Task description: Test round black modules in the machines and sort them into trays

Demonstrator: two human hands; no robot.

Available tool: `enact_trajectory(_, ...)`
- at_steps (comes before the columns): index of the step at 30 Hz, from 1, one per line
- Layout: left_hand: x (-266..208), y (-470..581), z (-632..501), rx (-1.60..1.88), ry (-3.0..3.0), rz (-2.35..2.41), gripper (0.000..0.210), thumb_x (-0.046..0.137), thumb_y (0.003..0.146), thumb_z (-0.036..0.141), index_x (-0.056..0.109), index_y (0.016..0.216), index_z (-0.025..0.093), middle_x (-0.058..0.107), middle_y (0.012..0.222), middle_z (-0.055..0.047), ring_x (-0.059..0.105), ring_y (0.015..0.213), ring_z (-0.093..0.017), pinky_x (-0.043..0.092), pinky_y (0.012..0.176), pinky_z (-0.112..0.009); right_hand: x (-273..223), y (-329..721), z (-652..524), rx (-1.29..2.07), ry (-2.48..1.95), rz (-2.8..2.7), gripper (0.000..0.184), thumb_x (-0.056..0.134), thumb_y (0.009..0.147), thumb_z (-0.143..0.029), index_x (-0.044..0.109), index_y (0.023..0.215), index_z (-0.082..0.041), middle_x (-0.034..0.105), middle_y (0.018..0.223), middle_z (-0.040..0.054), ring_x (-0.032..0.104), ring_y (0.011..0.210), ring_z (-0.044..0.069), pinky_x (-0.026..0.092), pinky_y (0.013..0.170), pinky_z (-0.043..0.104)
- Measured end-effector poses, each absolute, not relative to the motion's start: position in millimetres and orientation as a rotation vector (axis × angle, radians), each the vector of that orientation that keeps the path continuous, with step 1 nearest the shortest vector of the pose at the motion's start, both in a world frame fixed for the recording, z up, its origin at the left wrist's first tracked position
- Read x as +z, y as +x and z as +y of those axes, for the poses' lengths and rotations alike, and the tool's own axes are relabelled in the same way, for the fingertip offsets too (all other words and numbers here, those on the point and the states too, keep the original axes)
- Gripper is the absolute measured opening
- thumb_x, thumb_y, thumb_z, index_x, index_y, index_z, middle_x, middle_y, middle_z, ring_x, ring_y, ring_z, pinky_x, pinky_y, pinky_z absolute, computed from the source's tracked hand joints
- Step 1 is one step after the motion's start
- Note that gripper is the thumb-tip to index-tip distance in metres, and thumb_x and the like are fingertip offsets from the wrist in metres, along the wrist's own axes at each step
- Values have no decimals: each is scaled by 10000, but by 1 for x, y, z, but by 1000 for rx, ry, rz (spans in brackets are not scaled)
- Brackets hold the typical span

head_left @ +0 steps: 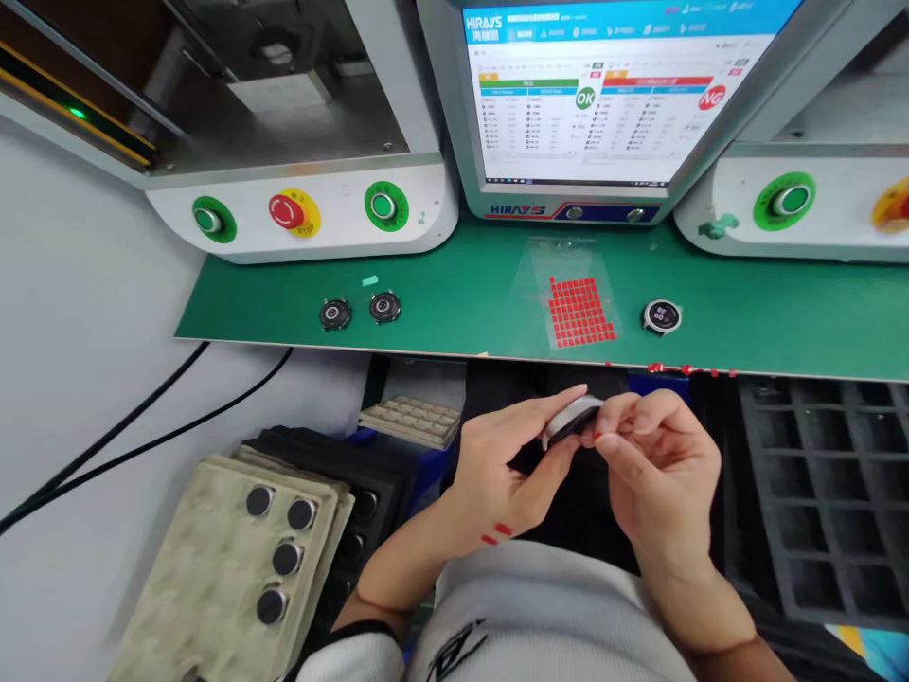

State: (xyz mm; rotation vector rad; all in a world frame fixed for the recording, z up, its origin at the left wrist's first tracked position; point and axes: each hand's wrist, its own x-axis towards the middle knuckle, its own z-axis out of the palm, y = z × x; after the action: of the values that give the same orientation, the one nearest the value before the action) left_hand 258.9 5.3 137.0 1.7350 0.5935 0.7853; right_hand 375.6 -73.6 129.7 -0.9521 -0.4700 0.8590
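My left hand grips a silver-rimmed watch body between thumb and fingers, tilted on edge above my lap, just off the table's front edge. The thumb and fingers of my right hand are pinched together against the watch's right side. A speck of red sticker shows at those fingertips. Two red stickers cling to the back of my left hand near the wrist. On the green table lies a clear sheet of red stickers. To its right sits a watch body with a lit screen.
Two watch bodies lie face down on the table's left. Behind are a monitor showing OK and NG, and machines with push buttons. A beige tray with several watch bodies stands lower left; a black compartment tray is at right.
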Motion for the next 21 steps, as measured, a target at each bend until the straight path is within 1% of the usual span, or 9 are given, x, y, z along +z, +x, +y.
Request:
enact_trajectory(3, 141, 255, 13, 720, 1661, 438, 367, 538, 955, 275, 652, 1290, 179, 750, 1092, -85, 712, 841, -151, 571, 751, -246, 134, 379, -72, 919, -891, -437, 206, 753, 781, -73, 617, 806, -226, 682, 735, -39, 661, 651, 106, 602, 630, 239)
enact_trajectory(6, 141, 251, 24, 594, 1596, 485, 362, 562, 955, 389, 698, 1224, 189, 767, 998, -63, 706, 808, -154, 560, 728, -244, 135, 382, -72, 968, -912, -461, 222, 764, 764, -61, 611, 792, -220, 688, 725, -35, 657, 661, 100, 589, 655, 227)
enact_trajectory(8, 139, 249, 31, 521, 1628, 562, 321, 638, 910, 398, 740, 1144, 205, 760, 849, -32, 676, 724, -137, 529, 667, -223, 134, 383, -72, 1005, -949, -507, 242, 777, 744, -48, 604, 783, -213, 698, 731, -27, 663, 680, 98, 577, 678, 215)
enact_trajectory(10, 135, 248, 35, 492, 1647, 619, 268, 688, 876, 380, 764, 1084, 229, 731, 769, -9, 626, 645, -107, 477, 591, -198, 133, 383, -72, 1020, -955, -554, 248, 778, 740, -45, 600, 781, -212, 704, 740, -22, 675, 702, 109, 579, 702, 232)
enact_trajectory(12, 131, 250, 36, 505, 1560, 629, 237, 685, 879, 371, 763, 1049, 225, 740, 818, -19, 613, 623, -96, 450, 544, -190, 131, 381, -72, 984, -941, -563, 241, 768, 751, -48, 597, 781, -215, 702, 741, -25, 683, 723, 119, 585, 738, 259)
enact_trajectory(14, 127, 253, 33, 557, 1369, 624, 213, 662, 897, 364, 727, 995, 186, 759, 903, -47, 634, 613, -97, 465, 525, -187, 131, 380, -71, 901, -940, -520, 235, 756, 763, -50, 594, 781, -219, 697, 742, -31, 680, 714, 113, 584, 729, 253)
enact_trajectory(16, 123, 259, 27, 631, 1165, 607, 175, 658, 904, 335, 630, 942, 167, 764, 962, -66, 682, 655, -113, 525, 580, -199, 131, 377, -71, 825, -957, -463, 231, 742, 774, -45, 593, 778, -221, 691, 747, -37, 672, 684, 100, 577, 678, 224)
enact_trajectory(18, 119, 264, 20, 670, 1011, 560, 164, 644, 919, 293, 520, 928, 186, 759, 1035, -69, 728, 784, -141, 578, 711, -243, 131, 373, -71, 819, -962, -444, 228, 729, 782, -33, 596, 778, -218, 692, 757, -39, 675, 676, 92, 575, 659, 205)
enact_trajectory(21, 115, 267, 11, 633, 960, 506, 121, 578, 963, 278, 513, 1037, 209, 737, 1139, -67, 725, 950, -155, 573, 824, -267, 132, 365, -72, 893, -957, -475, 228, 715, 788, -13, 608, 788, -214, 701, 778, -37, 687, 726, 90, 581, 719, 206)
